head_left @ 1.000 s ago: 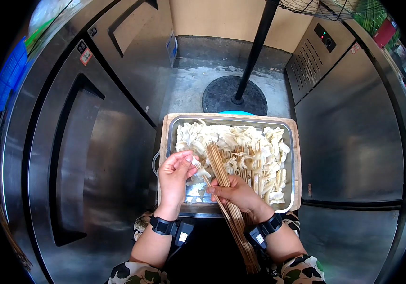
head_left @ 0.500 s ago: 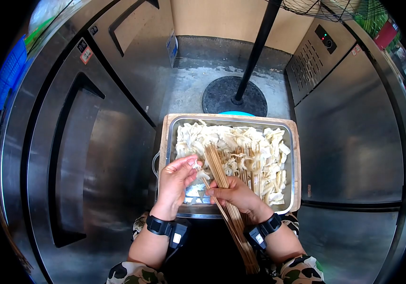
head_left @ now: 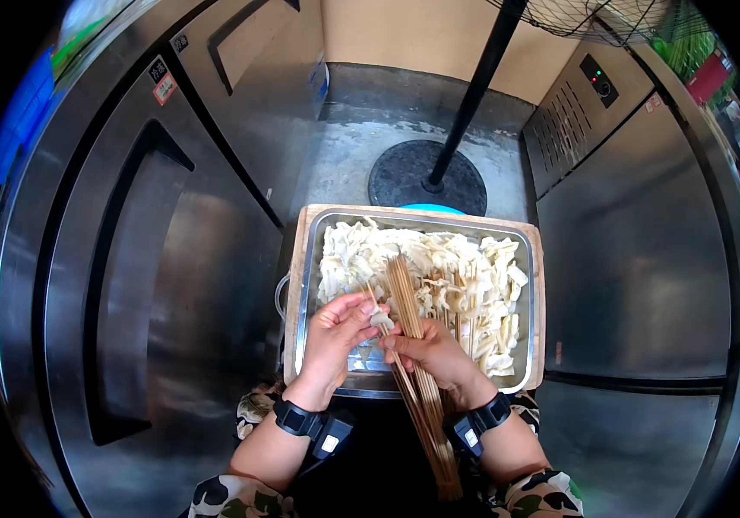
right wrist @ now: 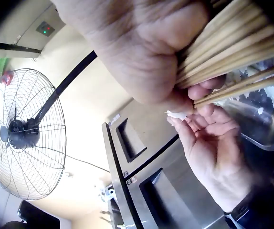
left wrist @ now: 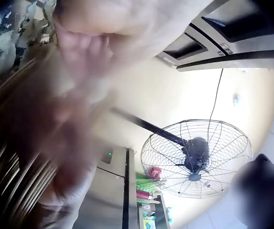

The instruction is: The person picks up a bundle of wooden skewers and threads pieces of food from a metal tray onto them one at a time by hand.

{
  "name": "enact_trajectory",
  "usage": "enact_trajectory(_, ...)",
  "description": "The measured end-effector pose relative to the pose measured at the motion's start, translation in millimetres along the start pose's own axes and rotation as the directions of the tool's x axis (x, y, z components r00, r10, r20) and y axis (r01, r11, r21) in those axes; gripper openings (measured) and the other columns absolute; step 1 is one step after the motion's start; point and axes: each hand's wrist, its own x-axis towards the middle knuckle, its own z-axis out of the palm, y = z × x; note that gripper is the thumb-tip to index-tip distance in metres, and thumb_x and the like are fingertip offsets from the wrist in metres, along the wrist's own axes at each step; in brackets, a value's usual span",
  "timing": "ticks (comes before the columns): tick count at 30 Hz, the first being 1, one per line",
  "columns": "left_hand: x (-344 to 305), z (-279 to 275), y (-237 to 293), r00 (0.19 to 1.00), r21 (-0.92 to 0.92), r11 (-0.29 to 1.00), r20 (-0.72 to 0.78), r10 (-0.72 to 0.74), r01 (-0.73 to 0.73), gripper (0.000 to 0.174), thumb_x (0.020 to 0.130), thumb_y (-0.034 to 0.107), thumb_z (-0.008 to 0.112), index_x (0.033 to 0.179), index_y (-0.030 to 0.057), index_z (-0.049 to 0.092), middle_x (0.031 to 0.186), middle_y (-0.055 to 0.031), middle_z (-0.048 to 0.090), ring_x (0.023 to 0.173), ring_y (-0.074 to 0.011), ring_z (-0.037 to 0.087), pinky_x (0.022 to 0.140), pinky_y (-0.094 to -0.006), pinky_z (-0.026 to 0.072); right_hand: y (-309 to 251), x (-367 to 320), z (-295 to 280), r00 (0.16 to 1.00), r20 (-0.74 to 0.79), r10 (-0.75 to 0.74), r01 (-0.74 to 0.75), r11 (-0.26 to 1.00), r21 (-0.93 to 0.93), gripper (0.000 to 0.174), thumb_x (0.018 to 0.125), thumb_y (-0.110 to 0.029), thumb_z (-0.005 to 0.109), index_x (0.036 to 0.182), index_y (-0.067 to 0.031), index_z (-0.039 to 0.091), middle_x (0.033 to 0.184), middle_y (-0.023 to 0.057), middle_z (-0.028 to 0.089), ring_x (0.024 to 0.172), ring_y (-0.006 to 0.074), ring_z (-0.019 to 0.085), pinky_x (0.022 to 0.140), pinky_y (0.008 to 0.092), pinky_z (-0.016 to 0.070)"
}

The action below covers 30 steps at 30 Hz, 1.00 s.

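Observation:
In the head view my right hand grips a thick bundle of bamboo skewers that slants across the tray's front edge. Thumb and fingertips of that hand also pinch a skewer apart from the bundle. My left hand pinches a small, limp, whitish piece of food at this skewer's upper end, fingertips close to the right hand's. Below both hands is a metal tray heaped with pale food strips. Several strips at its right are on skewers. The left wrist view is blurred around the hands.
The tray rests on a wooden board above the lap. Steel refrigerators flank both sides. Ahead, a fan's black pole rises from a round base on the concrete floor. Its wire cage shows in the wrist views.
My left hand has moved right and slightly down, bringing the whitish food piece to the single skewer, whose tip now shows above it. The right hand stays nearly in place with the bundle.

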Motion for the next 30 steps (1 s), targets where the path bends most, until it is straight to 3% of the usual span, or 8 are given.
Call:
enact_trajectory(8, 8, -3, -8, 0.999, -0.017, 1.0, 0.045, 0.01, -0.009, 0.016, 0.084, 0.006, 0.059, 0.097, 0.0073, 0.049, 0.088, -0.0054, 0.063, 0.078, -0.0093, 0.058, 0.068, -0.022, 0.0471, -13, -8, 8, 0.981, -0.157, -0.114, 0.114, 0.993, -0.009, 0.01, 0.082, -0.004, 0.061, 0.089, -0.0029, 0.054, 0.061, -0.0007, 0.052, 0.051, 0.0058, 0.049, 0.045, 0.0179, 0.039)
enact_trajectory(11, 13, -3, -17, 0.998, -0.009, 0.999, 0.043, 0.044, -0.044, 0.014, 0.084, 0.001, 0.055, 0.095, 0.0075, 0.049, 0.083, -0.0028, 0.061, 0.075, -0.0083, 0.057, 0.066, -0.022, 0.0464, -20, -17, 2, 0.988, -0.126, -0.089, 0.097, 0.993, 0.062, 0.008, 0.082, -0.004, 0.061, 0.088, -0.0029, 0.054, 0.062, 0.0013, 0.054, 0.049, 0.008, 0.05, 0.046, 0.0189, 0.04)
enact_trajectory(12, 14, -2, -19, 0.997, -0.011, 0.998, 0.05, 0.06, -0.06, 0.014, 0.084, 0.0, 0.053, 0.095, 0.0076, 0.049, 0.082, -0.0022, 0.06, 0.074, -0.0081, 0.057, 0.065, -0.022, 0.0462, -19, -19, -2, 0.996, -0.04, -0.077, 0.082, 0.985, 0.153, 0.008, 0.082, -0.004, 0.06, 0.088, -0.0031, 0.054, 0.063, 0.0023, 0.055, 0.049, 0.0101, 0.052, 0.046, 0.0199, 0.0412)
enact_trajectory(15, 14, 4, -17, 0.998, -0.063, 0.998, 0.049, 0.026, -0.022, 0.016, 0.083, -0.003, 0.047, 0.095, 0.0078, 0.049, 0.078, -0.0006, 0.057, 0.071, -0.0081, 0.055, 0.066, -0.0223, 0.0465, -20, -19, -2, 0.997, -0.003, -0.077, 0.077, 0.986, 0.146, 0.009, 0.082, -0.004, 0.061, 0.088, -0.003, 0.054, 0.063, 0.0032, 0.056, 0.05, 0.0113, 0.054, 0.047, 0.0207, 0.0423)
enact_trajectory(20, 4, 9, -14, 0.988, -0.072, 0.991, 0.109, -0.106, 0.114, 0.012, 0.085, 0.002, 0.051, 0.095, 0.0073, 0.05, 0.08, -0.0009, 0.059, 0.071, -0.008, 0.056, 0.066, -0.0217, 0.0469, -11, -13, -13, 0.989, -0.115, -0.09, 0.096, 0.994, 0.051, 0.007, 0.083, -0.002, 0.059, 0.088, -0.0019, 0.054, 0.068, 0.0024, 0.057, 0.054, 0.0098, 0.055, 0.05, 0.0208, 0.0445)
enact_trajectory(24, 3, 9, -25, 0.973, 0.061, 0.995, 0.209, -0.093, 0.081, 0.009, 0.087, 0.01, 0.058, 0.094, 0.0069, 0.053, 0.082, -0.0025, 0.062, 0.07, -0.0083, 0.058, 0.064, -0.0209, 0.0481, -13, -15, -13, 0.986, -0.111, -0.128, 0.126, 0.992, -0.022, 0.008, 0.084, -0.002, 0.059, 0.09, -0.0011, 0.055, 0.072, 0.0017, 0.058, 0.057, 0.0081, 0.055, 0.053, 0.0199, 0.0446)
enact_trajectory(30, 12, 21, -37, 0.991, 0.13, 0.991, 0.127, -0.037, 0.02, 0.009, 0.083, 0.006, 0.061, 0.087, 0.004, 0.054, 0.075, -0.0019, 0.06, 0.064, -0.0066, 0.055, 0.058, -0.0191, 0.0454, -23, -32, -1, 0.942, -0.169, -0.291, 0.25, 0.941, -0.229, 0.011, 0.082, -0.004, 0.061, 0.092, 0.0006, 0.059, 0.077, 0.0014, 0.06, 0.062, 0.0054, 0.054, 0.055, 0.018, 0.0435)
